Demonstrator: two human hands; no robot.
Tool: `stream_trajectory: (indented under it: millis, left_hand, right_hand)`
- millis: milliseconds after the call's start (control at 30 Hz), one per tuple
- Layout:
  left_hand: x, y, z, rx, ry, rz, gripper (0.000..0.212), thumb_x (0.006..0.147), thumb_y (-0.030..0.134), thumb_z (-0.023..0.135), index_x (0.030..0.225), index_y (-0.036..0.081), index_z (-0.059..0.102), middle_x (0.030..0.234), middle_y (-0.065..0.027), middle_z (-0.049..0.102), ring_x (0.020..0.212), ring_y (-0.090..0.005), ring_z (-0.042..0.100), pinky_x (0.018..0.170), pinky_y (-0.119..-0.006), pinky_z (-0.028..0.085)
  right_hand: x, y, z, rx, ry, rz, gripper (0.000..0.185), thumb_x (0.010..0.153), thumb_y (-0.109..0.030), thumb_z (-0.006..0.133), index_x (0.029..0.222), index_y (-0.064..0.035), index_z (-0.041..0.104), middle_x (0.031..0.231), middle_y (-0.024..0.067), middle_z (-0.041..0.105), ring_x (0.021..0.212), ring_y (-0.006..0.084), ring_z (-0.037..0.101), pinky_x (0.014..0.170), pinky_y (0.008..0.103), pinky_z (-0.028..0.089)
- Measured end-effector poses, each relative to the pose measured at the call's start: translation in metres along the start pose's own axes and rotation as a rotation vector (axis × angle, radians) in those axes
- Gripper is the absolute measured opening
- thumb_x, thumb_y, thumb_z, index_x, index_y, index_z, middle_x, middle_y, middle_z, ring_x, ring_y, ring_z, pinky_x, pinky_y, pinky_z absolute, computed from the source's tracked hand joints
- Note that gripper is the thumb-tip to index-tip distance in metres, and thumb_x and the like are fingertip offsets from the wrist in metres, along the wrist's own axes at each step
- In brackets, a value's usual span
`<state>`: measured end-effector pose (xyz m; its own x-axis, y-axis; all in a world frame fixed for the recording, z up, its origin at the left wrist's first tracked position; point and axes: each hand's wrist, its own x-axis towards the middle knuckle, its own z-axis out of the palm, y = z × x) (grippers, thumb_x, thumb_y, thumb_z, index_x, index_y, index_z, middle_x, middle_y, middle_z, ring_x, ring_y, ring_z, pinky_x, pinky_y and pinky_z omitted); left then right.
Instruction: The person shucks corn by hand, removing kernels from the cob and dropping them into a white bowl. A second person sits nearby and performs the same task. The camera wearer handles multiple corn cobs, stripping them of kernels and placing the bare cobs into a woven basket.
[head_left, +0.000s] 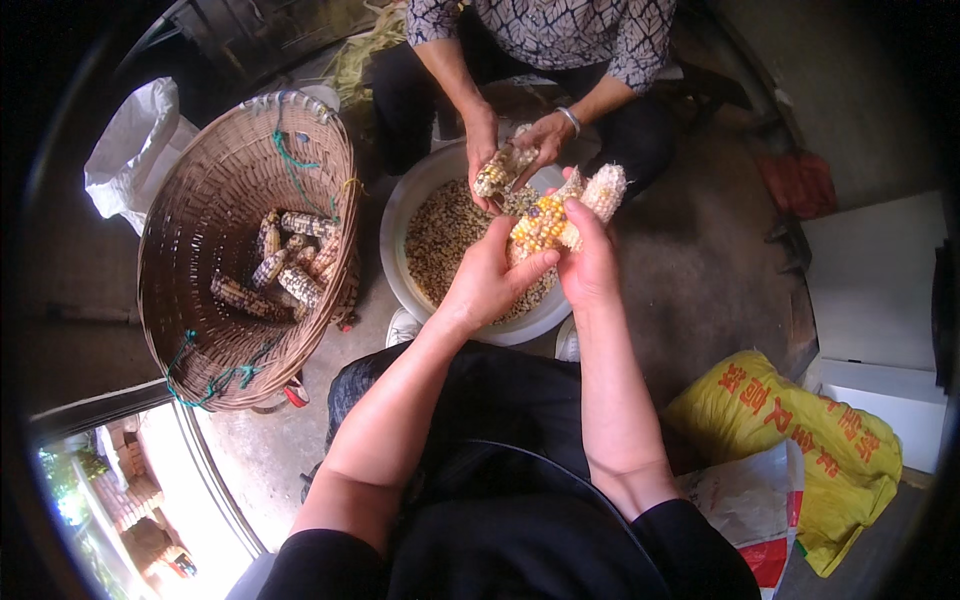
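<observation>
Above a white basin (391, 264) of loose corn kernels (437, 247), my left hand (499, 271) and my right hand (589, 251) meet on a partly shelled corn cob (541, 225) with yellow and a few dark kernels. My left hand grips its near end, the thumb lying across it. A bare, pale corn cob (604, 191) is also in my right hand, pressed beside the first. Just beyond, the hands of another person hold a speckled corn cob (493, 174) over the basin's far side.
To the left a tilted wicker basket (172, 225) holds several dark-speckled cobs (300, 286), with a white sack (135, 157) behind it. The other person (547, 34) sits opposite. At the right lie a yellow printed sack (847, 480) and a white-and-red sack (742, 487).
</observation>
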<state>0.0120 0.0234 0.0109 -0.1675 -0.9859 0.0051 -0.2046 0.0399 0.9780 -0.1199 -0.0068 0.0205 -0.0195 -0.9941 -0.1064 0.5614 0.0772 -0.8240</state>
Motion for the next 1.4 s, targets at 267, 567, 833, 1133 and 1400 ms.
stream_trajectory:
  millis: [267,567,833,1133,1400]
  left_hand:
    - [0.002,0.001,0.0,-0.376,-0.153,-0.234,0.04,0.096,0.041,0.04,0.1,0.002,0.051,0.074,-0.0069,0.059,0.053,-0.0115,0.051,0.049,-0.025,0.04]
    - [0.005,-0.011,-0.001,-0.525,-0.131,-0.341,0.058,0.095,0.054,0.028,0.093,0.003,0.053,0.07,-0.0052,0.057,0.048,-0.0113,0.047,0.046,-0.023,0.038]
    - [0.003,-0.006,0.011,-0.102,0.09,-0.106,0.053,0.096,0.05,0.035,0.094,0.001,0.055,0.065,-0.001,0.052,0.05,-0.0087,0.045,0.044,-0.023,0.035]
    - [0.005,0.01,-0.007,-0.708,-0.101,-0.536,0.045,0.098,0.045,0.034,0.093,0.006,0.055,0.068,-0.0038,0.055,0.048,-0.0107,0.048,0.041,-0.022,0.039]
    - [0.006,0.0,-0.01,-0.85,-0.267,-0.407,0.033,0.094,0.034,0.05,0.107,0.004,0.053,0.077,-0.004,0.058,0.057,-0.0082,0.053,0.05,-0.021,0.047]
  right_hand:
    - [0.007,0.0,-0.014,0.136,0.021,0.06,0.042,0.086,-0.016,0.054,0.123,-0.0001,0.045,0.111,0.0128,0.056,0.103,0.0242,0.056,0.093,0.0373,0.043]
    - [0.003,-0.001,-0.007,0.062,0.005,0.053,0.04,0.084,-0.009,0.058,0.12,0.0025,0.047,0.107,0.0132,0.059,0.097,0.0232,0.059,0.087,0.0358,0.047]
    - [0.003,0.006,-0.006,0.033,0.015,0.037,0.041,0.081,-0.008,0.062,0.118,0.0013,0.048,0.108,0.0078,0.056,0.096,0.016,0.057,0.085,0.0302,0.047]
    - [0.003,0.004,-0.002,0.061,0.051,0.022,0.037,0.082,-0.008,0.061,0.116,0.0004,0.049,0.105,0.0077,0.056,0.094,0.0165,0.057,0.083,0.0312,0.047]
    - [0.006,0.0,-0.006,0.096,0.011,0.004,0.037,0.084,-0.011,0.056,0.118,0.0022,0.047,0.107,0.0125,0.058,0.098,0.0228,0.058,0.086,0.0358,0.047]
